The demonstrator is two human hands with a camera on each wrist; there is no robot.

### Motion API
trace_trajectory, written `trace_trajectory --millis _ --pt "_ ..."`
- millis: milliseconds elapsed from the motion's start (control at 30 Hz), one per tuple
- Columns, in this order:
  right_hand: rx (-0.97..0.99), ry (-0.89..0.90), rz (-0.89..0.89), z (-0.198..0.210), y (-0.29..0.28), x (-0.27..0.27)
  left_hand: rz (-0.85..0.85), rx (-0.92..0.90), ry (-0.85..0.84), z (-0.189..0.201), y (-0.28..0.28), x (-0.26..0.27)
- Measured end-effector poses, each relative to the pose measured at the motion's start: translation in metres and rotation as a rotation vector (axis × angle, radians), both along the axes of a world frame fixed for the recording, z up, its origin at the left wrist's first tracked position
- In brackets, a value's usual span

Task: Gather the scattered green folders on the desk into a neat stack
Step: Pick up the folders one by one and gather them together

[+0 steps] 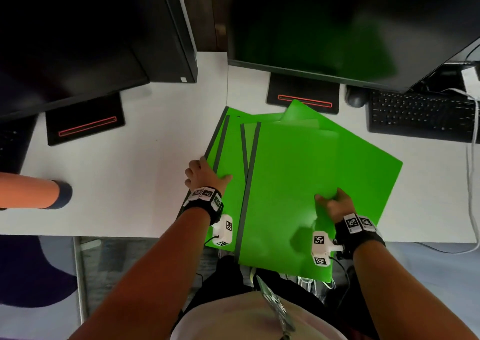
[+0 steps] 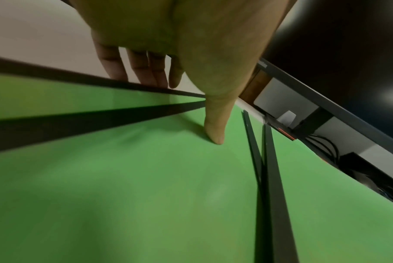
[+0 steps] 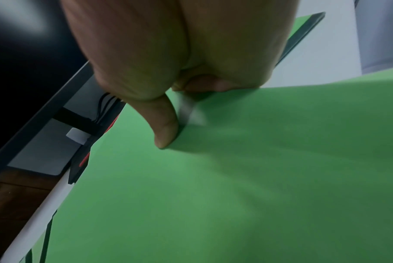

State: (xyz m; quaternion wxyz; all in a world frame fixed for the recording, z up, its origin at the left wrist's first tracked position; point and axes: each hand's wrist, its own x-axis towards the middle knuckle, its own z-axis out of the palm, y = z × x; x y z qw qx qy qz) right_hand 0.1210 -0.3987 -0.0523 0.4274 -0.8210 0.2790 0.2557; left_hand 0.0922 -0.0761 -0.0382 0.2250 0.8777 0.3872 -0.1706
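Several green folders with dark grey spines lie overlapped on the white desk (image 1: 135, 173). The top folder (image 1: 298, 184) overhangs the desk's front edge. My right hand (image 1: 333, 204) grips its right side, thumb (image 3: 166, 131) on the cover and fingers (image 3: 202, 85) curled beneath. My left hand (image 1: 205, 175) holds the leftmost folder (image 1: 228, 155) at its spine, thumb (image 2: 215, 131) pressed on top and fingers (image 2: 143, 71) reaching down past the edge. Another folder's corner (image 1: 301, 111) sticks out at the back, near a monitor stand.
Two dark monitors (image 1: 337, 28) stand at the back on black bases (image 1: 304, 95) with red lines. A black keyboard (image 1: 420, 116), a mouse (image 1: 357, 97) and white cables (image 1: 471, 158) lie at the right. Another person's arm (image 1: 31, 191) rests at the left.
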Motion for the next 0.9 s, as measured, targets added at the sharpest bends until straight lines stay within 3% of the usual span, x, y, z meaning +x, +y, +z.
trace_trajectory --millis 267,466,766,900 --pt "0.032 0.005 -0.013 0.0 0.0 0.002 0.122 -0.32 -0.025 -0.005 0.022 0.008" --pt "0.027 -0.012 -0.009 0.002 -0.004 -0.001 0.139 -0.327 -0.108 0.014 0.052 -0.005" --pt "0.054 -0.004 -0.066 0.003 -0.003 0.0 0.264 -0.36 -0.423 0.09 0.13 -0.042" --pt "0.129 -0.019 -0.088 0.009 0.006 0.0 0.32 -0.555 -0.644 0.133 0.136 -0.052"
